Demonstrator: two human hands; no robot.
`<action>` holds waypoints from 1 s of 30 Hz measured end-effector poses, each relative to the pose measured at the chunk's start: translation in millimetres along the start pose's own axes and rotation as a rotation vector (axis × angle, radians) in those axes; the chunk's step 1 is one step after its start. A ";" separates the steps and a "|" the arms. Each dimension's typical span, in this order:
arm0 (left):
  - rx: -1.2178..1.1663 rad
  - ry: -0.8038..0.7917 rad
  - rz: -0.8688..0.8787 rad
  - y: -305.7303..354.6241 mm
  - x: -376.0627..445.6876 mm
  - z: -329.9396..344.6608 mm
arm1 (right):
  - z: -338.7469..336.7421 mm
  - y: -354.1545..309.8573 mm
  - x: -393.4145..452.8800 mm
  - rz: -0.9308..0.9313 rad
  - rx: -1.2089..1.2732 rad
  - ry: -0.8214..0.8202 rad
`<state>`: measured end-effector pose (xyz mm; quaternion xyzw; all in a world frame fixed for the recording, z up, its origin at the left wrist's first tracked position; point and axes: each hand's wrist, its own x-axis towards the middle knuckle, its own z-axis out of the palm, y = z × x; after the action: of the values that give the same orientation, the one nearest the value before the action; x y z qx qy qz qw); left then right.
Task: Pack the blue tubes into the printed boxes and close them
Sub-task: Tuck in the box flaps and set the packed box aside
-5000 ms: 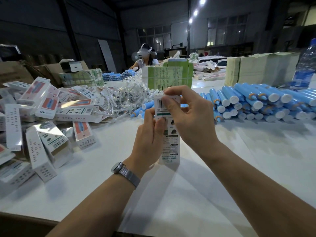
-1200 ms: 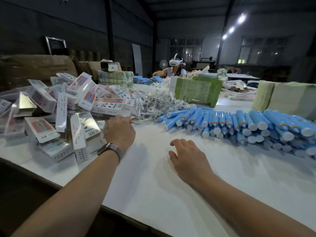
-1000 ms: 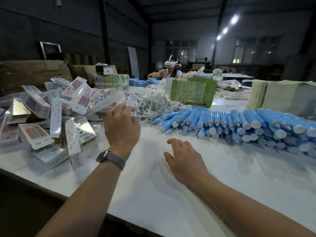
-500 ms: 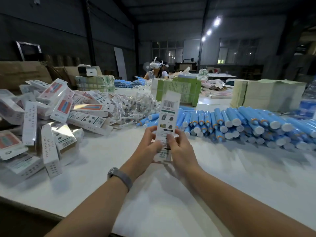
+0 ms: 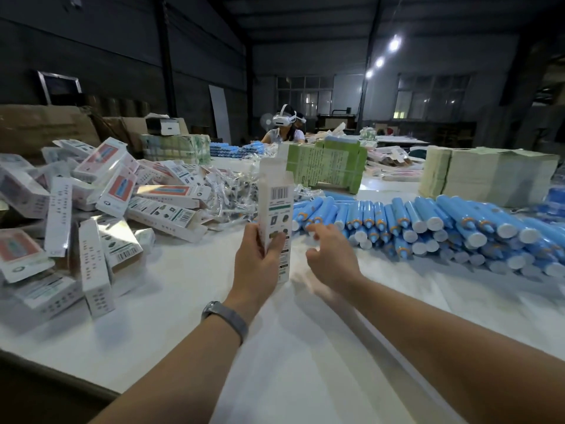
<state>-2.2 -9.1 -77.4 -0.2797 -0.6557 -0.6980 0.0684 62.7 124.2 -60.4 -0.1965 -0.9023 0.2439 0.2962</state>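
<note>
A heap of white printed cardboard boxes point(image 5: 101, 209) lies far left. The left hand point(image 5: 260, 261) grips one upright white printed box point(image 5: 275, 221), top flap up. The right hand point(image 5: 331, 255), fingers loosely spread, hovers near the pile of blue plastic tubes point(image 5: 428, 224) on the right.

Only a barcode shows on the held box point(image 5: 275, 221); its print is unreadable.

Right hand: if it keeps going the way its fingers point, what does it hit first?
Probably the near end of the blue tubes; the right hand is open, fingers aimed there. Depth unclear.
</note>
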 end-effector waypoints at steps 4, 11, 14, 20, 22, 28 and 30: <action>-0.003 0.046 -0.004 -3.6 2.5 0.1 | -2.5 7.1 41.9 -0.131 -0.564 0.002; 0.007 0.044 0.047 -6.0 1.9 1.6 | 3.1 18.6 78.9 -0.084 -0.957 -0.149; -0.007 0.029 0.037 -8.0 2.0 2.3 | 3.3 20.0 84.2 -0.094 -0.971 -0.131; -0.041 0.041 0.057 -5.4 0.4 2.5 | -9.8 21.5 84.8 -0.199 -0.736 -0.030; -0.034 0.057 0.079 -3.7 -0.4 1.7 | -17.5 16.2 81.2 -0.215 -0.524 0.086; 0.060 0.083 0.116 0.9 -1.9 -2.4 | -56.8 -32.8 43.0 -0.264 0.158 0.372; 0.059 0.085 0.112 0.9 -2.1 -2.9 | -73.7 -45.0 21.7 -0.305 0.273 0.417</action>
<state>-0.9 -12.6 -77.5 -0.2840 -0.6558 -0.6846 0.1435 83.5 122.6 26.2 -0.0628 -0.7999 0.2701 0.5322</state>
